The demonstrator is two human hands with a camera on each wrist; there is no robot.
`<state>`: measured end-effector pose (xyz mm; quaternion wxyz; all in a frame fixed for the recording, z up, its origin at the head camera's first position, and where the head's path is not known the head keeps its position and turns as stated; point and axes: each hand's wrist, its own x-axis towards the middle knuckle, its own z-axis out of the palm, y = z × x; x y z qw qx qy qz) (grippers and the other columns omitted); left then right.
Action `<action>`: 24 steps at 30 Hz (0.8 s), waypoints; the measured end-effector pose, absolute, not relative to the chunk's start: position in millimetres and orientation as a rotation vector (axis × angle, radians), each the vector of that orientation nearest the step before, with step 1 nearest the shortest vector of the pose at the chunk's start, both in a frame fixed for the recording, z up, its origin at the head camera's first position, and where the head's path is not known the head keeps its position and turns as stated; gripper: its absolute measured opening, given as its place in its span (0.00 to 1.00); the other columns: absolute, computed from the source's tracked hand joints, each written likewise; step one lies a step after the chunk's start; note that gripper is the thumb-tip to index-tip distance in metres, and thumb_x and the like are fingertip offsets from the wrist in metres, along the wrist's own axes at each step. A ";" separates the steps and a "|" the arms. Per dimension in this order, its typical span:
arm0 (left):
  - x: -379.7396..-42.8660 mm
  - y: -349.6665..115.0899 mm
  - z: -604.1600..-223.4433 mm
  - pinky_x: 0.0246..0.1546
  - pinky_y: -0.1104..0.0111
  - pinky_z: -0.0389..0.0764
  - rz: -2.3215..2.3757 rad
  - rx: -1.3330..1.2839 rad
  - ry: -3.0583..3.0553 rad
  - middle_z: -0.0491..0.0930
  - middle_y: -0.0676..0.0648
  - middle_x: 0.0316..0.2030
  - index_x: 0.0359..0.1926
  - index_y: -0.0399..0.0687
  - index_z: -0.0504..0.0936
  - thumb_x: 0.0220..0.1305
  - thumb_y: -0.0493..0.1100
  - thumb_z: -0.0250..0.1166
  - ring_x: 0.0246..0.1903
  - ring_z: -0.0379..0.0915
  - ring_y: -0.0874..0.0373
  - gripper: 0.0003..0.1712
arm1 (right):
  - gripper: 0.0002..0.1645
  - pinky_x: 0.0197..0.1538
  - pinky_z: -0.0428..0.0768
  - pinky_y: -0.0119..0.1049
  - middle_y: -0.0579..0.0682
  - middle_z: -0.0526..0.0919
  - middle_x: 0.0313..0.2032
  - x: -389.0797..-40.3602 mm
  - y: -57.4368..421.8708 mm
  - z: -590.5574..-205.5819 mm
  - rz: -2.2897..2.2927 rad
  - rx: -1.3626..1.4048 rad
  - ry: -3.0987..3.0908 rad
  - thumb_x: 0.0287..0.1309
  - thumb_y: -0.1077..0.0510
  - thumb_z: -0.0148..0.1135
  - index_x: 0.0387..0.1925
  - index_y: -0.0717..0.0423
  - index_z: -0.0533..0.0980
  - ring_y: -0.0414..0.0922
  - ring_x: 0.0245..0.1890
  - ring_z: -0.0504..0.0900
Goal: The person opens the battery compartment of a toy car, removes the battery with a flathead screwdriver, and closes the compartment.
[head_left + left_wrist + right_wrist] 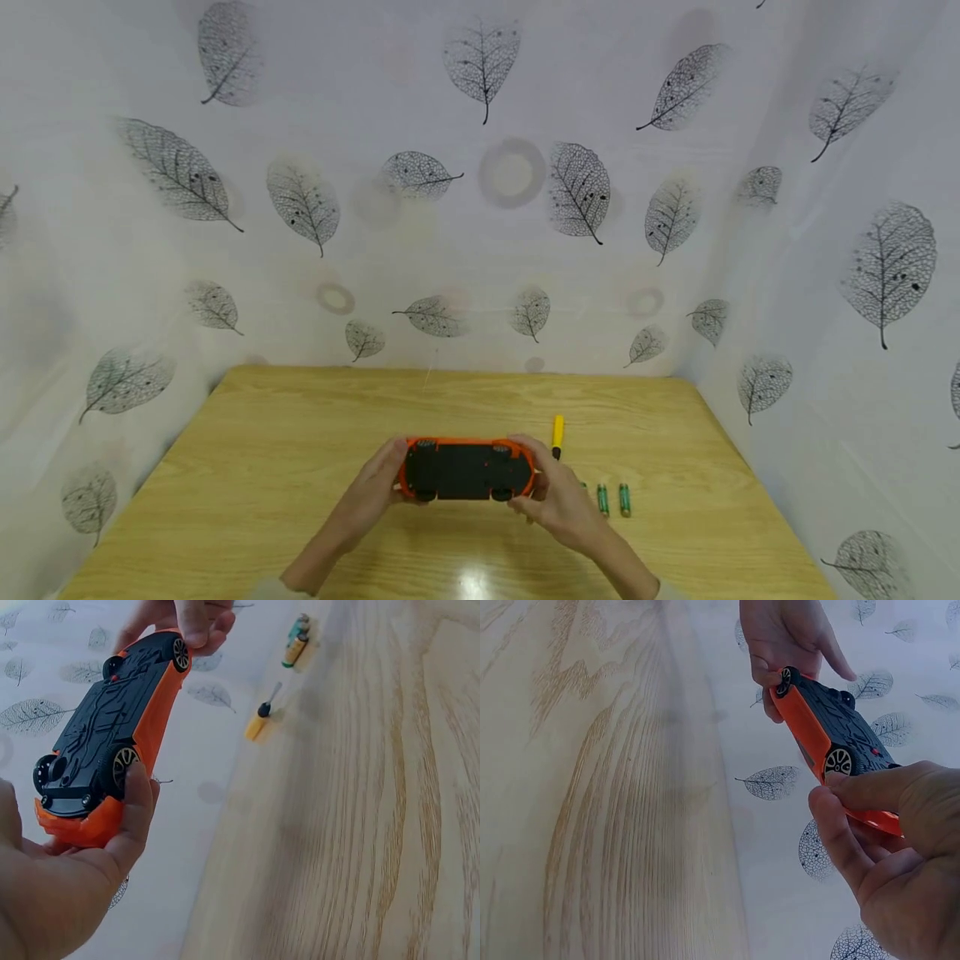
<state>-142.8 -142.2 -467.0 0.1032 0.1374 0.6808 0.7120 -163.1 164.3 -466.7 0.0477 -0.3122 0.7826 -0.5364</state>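
Note:
An orange toy car (467,472) is held above the table with its black underside turned toward the head camera. My left hand (366,498) grips one end of it, and my right hand (561,503) grips the other. In the left wrist view, the fingers of the left hand (67,896) curl round the near end, beside a wheel (120,766). The right wrist view has the right thumb and fingers pinching the car (817,712) near a wheel (838,762). The car's roof faces away and is hidden from the head view.
A screwdriver (558,432) with a yellow handle lies on the wooden table (300,433) beyond the right hand. Several green batteries, among them one battery (625,500) at the right end, lie beside that hand, partly hidden by it. A leaf-patterned sheet (465,250) encloses the table's back and sides.

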 end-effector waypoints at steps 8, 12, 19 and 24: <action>-143.7 -138.8 -464.5 0.45 0.51 0.88 2.163 0.216 1.957 0.73 0.32 0.59 0.64 0.36 0.66 0.83 0.63 0.42 0.53 0.79 0.42 0.34 | 0.50 0.31 0.89 0.43 0.72 0.74 0.61 -162.0 162.3 -464.0 -1.657 -0.934 2.282 0.57 0.76 0.70 0.76 0.55 0.58 0.49 0.34 0.88; -144.4 -138.5 -464.0 0.45 0.49 0.88 2.181 0.175 1.944 0.72 0.31 0.60 0.59 0.37 0.68 0.82 0.59 0.47 0.54 0.78 0.43 0.28 | 0.45 0.34 0.89 0.43 0.71 0.72 0.63 -161.2 162.8 -461.1 -1.668 -0.914 2.231 0.64 0.68 0.68 0.77 0.56 0.58 0.50 0.36 0.88; -144.9 -139.1 -462.5 0.46 0.49 0.88 2.169 0.195 1.973 0.72 0.31 0.59 0.58 0.38 0.68 0.83 0.58 0.48 0.54 0.78 0.42 0.26 | 0.30 0.40 0.88 0.52 0.70 0.72 0.64 -160.8 164.5 -452.5 -1.688 -0.786 2.161 0.83 0.54 0.44 0.79 0.55 0.57 0.62 0.40 0.87; -145.0 -139.7 -461.1 0.47 0.51 0.88 2.150 0.206 1.983 0.75 0.32 0.57 0.58 0.38 0.68 0.82 0.57 0.49 0.52 0.79 0.43 0.25 | 0.33 0.40 0.89 0.48 0.69 0.82 0.52 -163.2 164.2 -449.9 -1.741 -0.706 2.062 0.85 0.48 0.34 0.77 0.65 0.59 0.62 0.40 0.87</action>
